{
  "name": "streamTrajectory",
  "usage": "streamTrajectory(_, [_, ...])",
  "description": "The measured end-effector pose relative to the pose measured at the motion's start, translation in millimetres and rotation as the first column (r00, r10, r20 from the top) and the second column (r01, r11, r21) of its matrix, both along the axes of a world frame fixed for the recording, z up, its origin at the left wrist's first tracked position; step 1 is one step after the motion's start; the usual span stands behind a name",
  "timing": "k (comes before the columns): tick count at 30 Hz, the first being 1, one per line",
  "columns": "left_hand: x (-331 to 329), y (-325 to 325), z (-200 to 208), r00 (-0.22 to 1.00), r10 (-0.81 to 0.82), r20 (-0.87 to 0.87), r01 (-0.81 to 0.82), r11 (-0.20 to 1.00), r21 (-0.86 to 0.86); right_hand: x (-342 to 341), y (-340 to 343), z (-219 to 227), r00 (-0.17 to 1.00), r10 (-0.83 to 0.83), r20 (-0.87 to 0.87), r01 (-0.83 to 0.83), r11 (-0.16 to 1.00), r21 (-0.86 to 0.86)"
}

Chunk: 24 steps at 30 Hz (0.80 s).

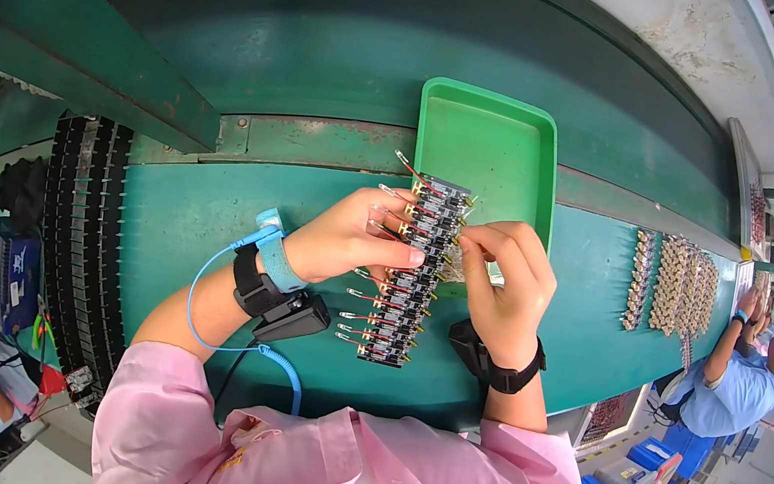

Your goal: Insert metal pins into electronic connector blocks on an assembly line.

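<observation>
A long black strip of small switch-like parts (407, 291) is held up over the green bench. Short red wires with clear-sleeved ends stick out along its left edge, and brassy terminals line its right edge. My left hand (364, 228) grips the strip from the left, thumb lying across its face. At the strip's upper right edge, my right hand (506, 276) pinches with thumb and forefinger; whatever is between those fingertips is too small to name. Behind the strip stands a light green tray (544, 156), its near part hidden by the strip and my right hand.
Black slotted strips (79, 234) lie at the left end of the bench (570, 301). Rows of beige parts (683, 289) lie at the right. A blue coiled cord (282, 362) runs from my left wrist strap. Co-workers sit at both sides; one in blue (738, 389) is at the right.
</observation>
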<state>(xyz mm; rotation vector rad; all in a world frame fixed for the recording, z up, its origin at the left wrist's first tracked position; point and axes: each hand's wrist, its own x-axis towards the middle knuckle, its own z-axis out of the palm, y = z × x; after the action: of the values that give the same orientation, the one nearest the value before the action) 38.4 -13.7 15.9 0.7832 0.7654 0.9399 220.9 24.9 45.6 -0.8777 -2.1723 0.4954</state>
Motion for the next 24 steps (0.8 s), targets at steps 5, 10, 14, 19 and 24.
streamTrajectory(5, [0.5, -0.9, -3.6, 1.0, 0.029, -0.008, -0.029, 1.0, -0.009, 0.6, -1.7, 3.0, 0.996, -0.037, -0.083, 0.034, 0.998, -0.048])
streamTrajectory(10, [-0.4, -0.1, -5.1, 0.997, 0.072, 0.001, -0.072, 0.997, -0.036, 1.5, -4.3, 8.2, 0.99, 0.028, -0.136, -0.054, 0.981, -0.186])
streamTrajectory(14, [0.2, 0.3, -4.7, 0.996, 0.091, 0.01, -0.09, 0.995, -0.04, -0.3, -5.8, 7.5, 0.993, 0.072, -0.095, -0.091, 0.972, -0.216])
streamTrajectory(19, [-0.1, 0.2, -6.2, 0.995, 0.098, 0.008, -0.098, 0.995, -0.038, -0.3, -4.8, 6.1, 0.994, 0.079, -0.073, -0.092, 0.977, -0.192])
streamTrajectory(24, [0.0, 0.3, -5.3, 0.995, 0.1, 0.024, -0.099, 0.994, -0.039, -0.4, -5.0, 6.1, 0.997, 0.065, -0.05, -0.072, 0.983, -0.168])
